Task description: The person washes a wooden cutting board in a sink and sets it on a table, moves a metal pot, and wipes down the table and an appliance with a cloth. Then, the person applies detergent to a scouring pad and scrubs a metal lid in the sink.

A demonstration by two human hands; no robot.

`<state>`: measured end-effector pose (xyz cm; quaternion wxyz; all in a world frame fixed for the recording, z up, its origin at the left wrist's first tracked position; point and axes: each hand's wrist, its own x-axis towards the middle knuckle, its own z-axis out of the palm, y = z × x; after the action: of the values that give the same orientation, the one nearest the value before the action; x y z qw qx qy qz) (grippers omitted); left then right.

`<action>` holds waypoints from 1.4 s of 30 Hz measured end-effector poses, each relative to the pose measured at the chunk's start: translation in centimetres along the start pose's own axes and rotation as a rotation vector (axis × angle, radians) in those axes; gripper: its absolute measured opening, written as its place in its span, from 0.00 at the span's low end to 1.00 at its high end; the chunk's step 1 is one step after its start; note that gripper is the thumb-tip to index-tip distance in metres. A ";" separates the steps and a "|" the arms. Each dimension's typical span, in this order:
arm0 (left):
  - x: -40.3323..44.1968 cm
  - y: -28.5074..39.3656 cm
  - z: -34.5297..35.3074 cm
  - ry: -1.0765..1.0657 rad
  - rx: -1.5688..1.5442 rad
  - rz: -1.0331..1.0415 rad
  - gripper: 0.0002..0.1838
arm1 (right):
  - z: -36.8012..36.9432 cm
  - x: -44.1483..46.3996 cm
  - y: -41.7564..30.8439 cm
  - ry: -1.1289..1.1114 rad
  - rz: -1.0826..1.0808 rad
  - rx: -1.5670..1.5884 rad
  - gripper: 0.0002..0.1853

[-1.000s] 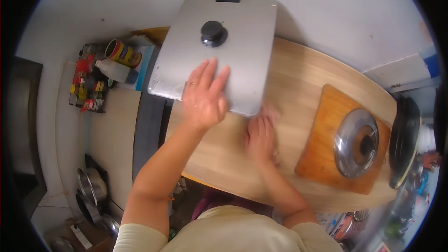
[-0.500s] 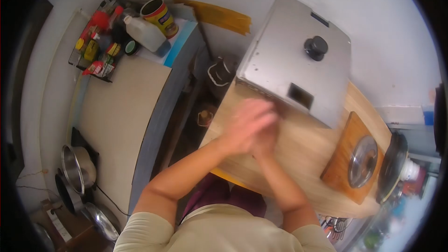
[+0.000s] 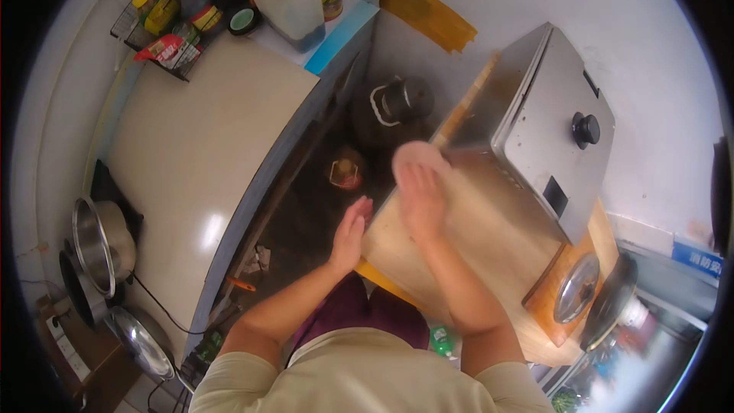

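Note:
My right hand (image 3: 423,203) presses on a pink cloth (image 3: 419,156) near the left edge of the wooden tabletop (image 3: 489,222); the fingers lie over its near part. To the left of it, my left hand (image 3: 352,231) is beside the table's edge, with its fingers stretched out and nothing visible in them. Beyond the cloth, on the right, a silver metal box (image 3: 554,118) with a black knob (image 3: 586,131) stands on the table near the wall.
A wooden board (image 3: 552,294) with a glass-and-metal lid (image 3: 576,287) lies at the table's right. Across a dark gap, a beige counter (image 3: 206,130) carries a plastic jug (image 3: 287,9) and condiments. A steel pot (image 3: 105,247) sits at the lower left.
The view has turned left. My left hand has left the metal box's surface and moved to the table's left edge. My right hand has moved the pink cloth towards that edge.

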<state>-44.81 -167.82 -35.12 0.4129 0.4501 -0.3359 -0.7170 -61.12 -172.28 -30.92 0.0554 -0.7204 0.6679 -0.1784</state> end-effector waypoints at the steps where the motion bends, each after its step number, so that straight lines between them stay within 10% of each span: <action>1: 0.2 -0.2 0.0 0.039 -0.114 -0.040 0.24 | -0.3 0.0 -0.5 -0.027 -0.102 0.039 0.21; 10: 0.1 -1.4 -1.3 0.333 -0.561 -0.029 0.19 | -0.8 -6.3 -7.0 -0.183 -0.377 0.300 0.18; 24: -14.8 -2.6 -0.5 0.354 0.567 0.305 0.12 | -3.4 -15.8 -3.7 -0.228 -0.627 0.371 0.16; 28: -20.4 -7.3 1.8 0.338 0.205 0.284 0.14 | -4.3 -18.9 -2.0 -0.415 -0.678 0.351 0.19; 32: -25.8 -8.2 3.4 0.292 -0.253 -0.017 0.18 | -4.0 -24.9 -2.8 -0.638 -0.247 0.791 0.16; 42: -39.0 -10.0 0.6 0.773 -0.551 0.166 0.10 | -4.2 -32.7 -13.0 -0.663 -0.730 0.765 0.27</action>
<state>-38.40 -128.58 -29.05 0.6671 0.5290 0.0100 -0.5243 -51.68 -138.13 -28.87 0.4495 -0.8483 0.2149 -0.1793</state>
